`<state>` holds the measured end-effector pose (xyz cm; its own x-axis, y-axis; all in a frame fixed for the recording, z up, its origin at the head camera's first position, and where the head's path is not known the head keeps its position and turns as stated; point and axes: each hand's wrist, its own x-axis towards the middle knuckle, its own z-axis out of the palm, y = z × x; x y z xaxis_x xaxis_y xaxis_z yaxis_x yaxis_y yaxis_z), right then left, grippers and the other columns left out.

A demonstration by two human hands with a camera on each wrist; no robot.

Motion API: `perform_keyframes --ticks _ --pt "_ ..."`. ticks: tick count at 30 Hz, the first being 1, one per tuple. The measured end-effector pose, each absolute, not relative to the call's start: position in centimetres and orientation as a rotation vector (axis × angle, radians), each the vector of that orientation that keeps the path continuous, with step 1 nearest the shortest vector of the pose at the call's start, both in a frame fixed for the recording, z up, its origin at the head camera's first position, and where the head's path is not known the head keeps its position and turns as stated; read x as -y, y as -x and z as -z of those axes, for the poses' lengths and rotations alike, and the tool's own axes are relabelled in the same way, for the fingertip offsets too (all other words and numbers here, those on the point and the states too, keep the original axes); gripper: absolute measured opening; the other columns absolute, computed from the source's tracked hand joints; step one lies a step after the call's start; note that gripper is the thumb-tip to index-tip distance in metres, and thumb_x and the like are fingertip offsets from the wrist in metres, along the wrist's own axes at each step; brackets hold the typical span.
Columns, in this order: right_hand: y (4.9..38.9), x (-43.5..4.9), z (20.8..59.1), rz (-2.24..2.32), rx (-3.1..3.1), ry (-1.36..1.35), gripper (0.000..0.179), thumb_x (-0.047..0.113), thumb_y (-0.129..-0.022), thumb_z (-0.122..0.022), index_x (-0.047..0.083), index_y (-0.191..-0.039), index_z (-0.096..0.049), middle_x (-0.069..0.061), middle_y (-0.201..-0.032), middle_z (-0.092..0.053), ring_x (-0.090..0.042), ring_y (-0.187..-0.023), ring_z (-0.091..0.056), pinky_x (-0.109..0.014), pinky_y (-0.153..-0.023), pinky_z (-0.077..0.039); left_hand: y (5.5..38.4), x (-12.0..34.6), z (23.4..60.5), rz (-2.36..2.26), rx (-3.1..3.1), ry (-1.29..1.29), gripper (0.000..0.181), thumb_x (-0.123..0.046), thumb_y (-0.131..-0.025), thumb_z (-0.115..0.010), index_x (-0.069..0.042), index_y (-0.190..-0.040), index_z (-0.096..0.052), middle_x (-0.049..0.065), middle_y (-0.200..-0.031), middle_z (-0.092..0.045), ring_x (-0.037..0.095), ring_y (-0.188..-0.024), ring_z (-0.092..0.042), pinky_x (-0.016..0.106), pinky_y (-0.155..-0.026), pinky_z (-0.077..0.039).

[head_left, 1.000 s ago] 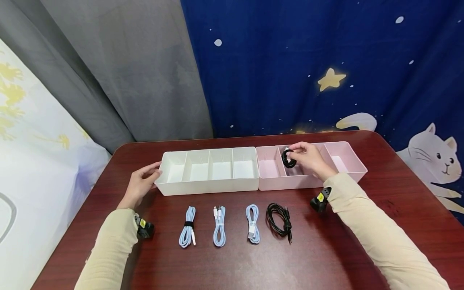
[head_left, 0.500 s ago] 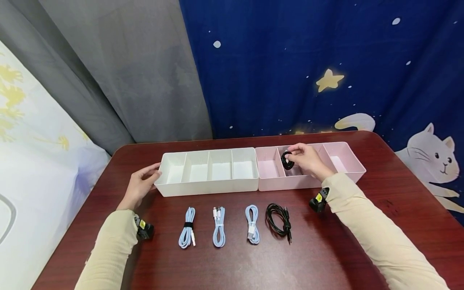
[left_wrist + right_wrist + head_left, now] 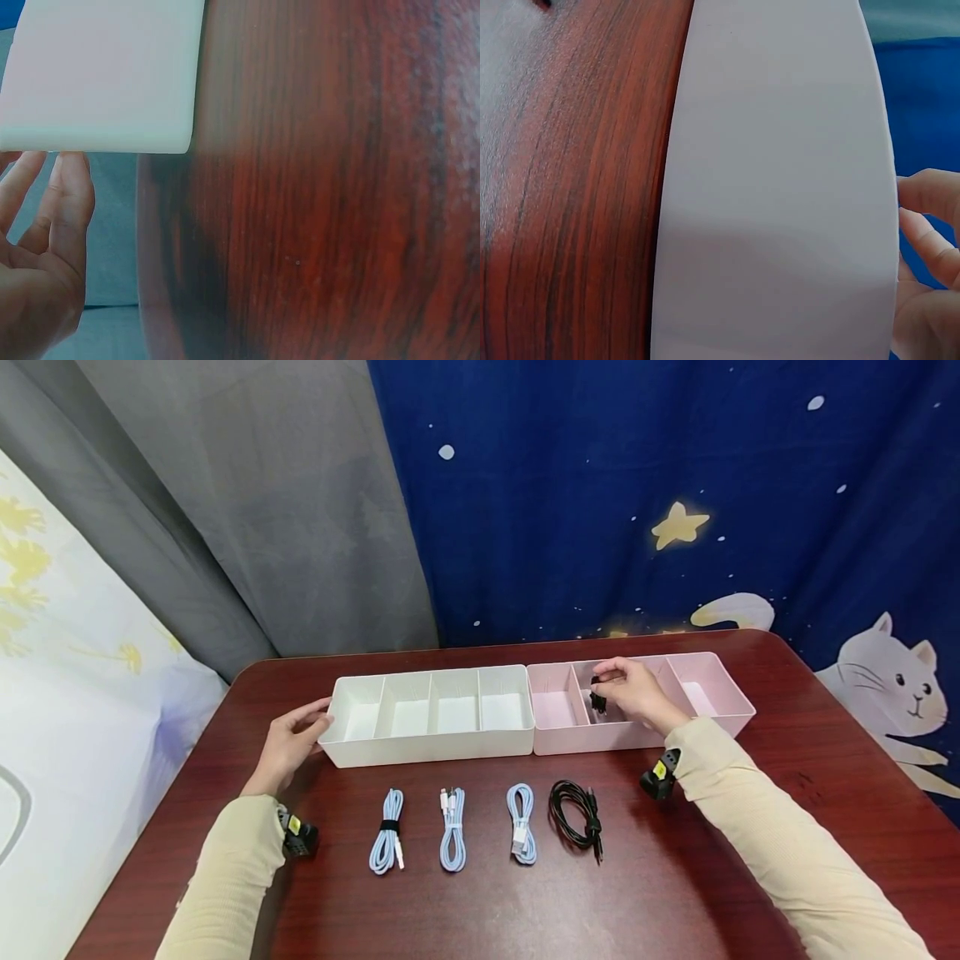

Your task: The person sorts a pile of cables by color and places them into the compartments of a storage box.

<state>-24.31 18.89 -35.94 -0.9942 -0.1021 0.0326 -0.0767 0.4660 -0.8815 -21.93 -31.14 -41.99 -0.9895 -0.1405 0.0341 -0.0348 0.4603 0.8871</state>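
Just then, the small coiled black cable [image 3: 597, 702] hung edge-on at the fingertips of the right hand [image 3: 637, 695], pinched between thumb and finger. It was inside the pink divided box [image 3: 592, 741], in the compartment next to the leftmost one. From where I stood, I couldn't tell whether it touched the bottom. The left hand [image 3: 291, 742] was well apart from it, at the far end of the white divided box [image 3: 435, 749], with its fingers and thumb loosely spread and resting against the end wall.

The two boxes stood end to end on the dark red bench [image 3: 480, 910], the white one to the left, split into four compartments by thin dividers. The right hand covered part of the pink one's inside.

In front of them, spaced out in a row, lay a blue cable with a black strap [image 3: 390, 824], a blue cable with a white tie [image 3: 453, 825], a blue cable with a white connector [image 3: 521, 838] and a larger looped black cable [image 3: 593, 827]. That last one lay near the white box's right end, where the pink one began.
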Motion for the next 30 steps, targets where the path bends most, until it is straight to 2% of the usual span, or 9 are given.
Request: perform_keyframes --ticks 4,8,12,17,21,24,26,30 --pt "24.2 -18.9 35.9 1.565 -2.693 0.17 0.031 0.001 -0.081 -0.059 -0.01 -0.108 -0.052 -0.025 -0.104 -0.053 -0.023 -0.087 -0.054 -0.017 -0.067 -0.043 22.1 31.2 42.5 1.55 2.59 -0.158 0.053 -0.051 -0.079 -0.058 -0.026 -0.125 -0.052 0.005 -0.107 -0.054 0.01 -0.082 -0.056 0.023 -0.061 -0.049" --pt "24.2 -18.8 36.0 1.523 -2.714 0.188 0.031 0.003 -0.081 -0.059 -0.009 -0.109 -0.052 -0.026 -0.107 -0.053 -0.032 -0.096 -0.052 -0.03 -0.078 -0.044 22.6 31.7 43.4 1.535 2.576 -0.157 0.059 -0.059 -0.074 -0.057 -0.028 -0.125 -0.052 0.006 -0.109 -0.053 0.015 -0.084 -0.057 0.025 -0.062 -0.049" --pt "24.2 -18.7 36.1 1.49 -2.735 0.213 0.031 0.004 -0.081 -0.059 -0.008 -0.109 -0.053 -0.026 -0.107 -0.053 -0.034 -0.098 -0.052 -0.04 -0.084 -0.041 22.8 31.8 43.7 1.541 2.571 -0.16 0.061 -0.061 -0.073 -0.057 -0.028 -0.124 -0.052 0.007 -0.11 -0.053 0.018 -0.086 -0.056 0.026 -0.062 -0.05" --pt "24.1 -18.8 36.0 1.456 -2.752 0.237 0.031 0.004 -0.081 -0.059 -0.008 -0.109 -0.052 -0.026 -0.107 -0.052 -0.035 -0.098 -0.051 -0.042 -0.086 -0.04 21.6 30.7 41.9 1.578 2.585 -0.196 0.054 -0.052 -0.078 -0.058 -0.027 -0.125 -0.052 0.005 -0.109 -0.053 0.011 -0.084 -0.056 0.022 -0.063 -0.049" --pt "24.0 -18.8 35.8 1.423 -2.744 0.261 0.034 0.006 -0.08 -0.061 -0.008 -0.11 -0.052 -0.026 -0.11 -0.052 -0.037 -0.101 -0.05 -0.043 -0.087 -0.039 20.3 29.4 39.4 1.594 2.622 -0.181 0.053 -0.043 -0.084 -0.057 -0.018 -0.129 -0.048 0.005 -0.107 -0.052 0.006 -0.082 -0.055 0.021 -0.064 -0.048" --pt "23.8 -18.8 35.6 1.383 -2.744 0.298 0.035 0.007 -0.08 -0.062 -0.008 -0.11 -0.051 -0.026 -0.111 -0.052 -0.038 -0.101 -0.05 -0.044 -0.087 -0.038 19.8 29.0 38.5 1.576 2.65 -0.145 0.053 -0.037 -0.087 -0.054 -0.01 -0.131 -0.044 0.009 -0.109 -0.05 0.005 -0.082 -0.054 0.022 -0.065 -0.048" --pt "23.8 -18.8 35.6 1.352 -2.754 0.326 0.035 0.007 -0.08 -0.062 -0.008 -0.11 -0.051 -0.026 -0.11 -0.052 -0.039 -0.101 -0.051 -0.044 -0.087 -0.039 19.8 28.9 38.4 1.58 2.652 -0.153 0.053 -0.036 -0.087 -0.054 -0.01 -0.132 -0.044 0.01 -0.11 -0.05 0.005 -0.082 -0.054 0.022 -0.065 -0.048" --pt "23.6 -18.7 35.6 1.264 -2.811 0.381 0.035 0.008 -0.08 -0.063 -0.009 -0.108 -0.052 -0.028 -0.109 -0.052 -0.039 -0.1 -0.052 -0.044 -0.087 -0.039 20.1 29.4 39.3 1.616 2.622 -0.195 0.054 -0.045 -0.082 -0.058 -0.02 -0.129 -0.049 0.004 -0.109 -0.051 0.006 -0.082 -0.055 0.02 -0.064 -0.048"
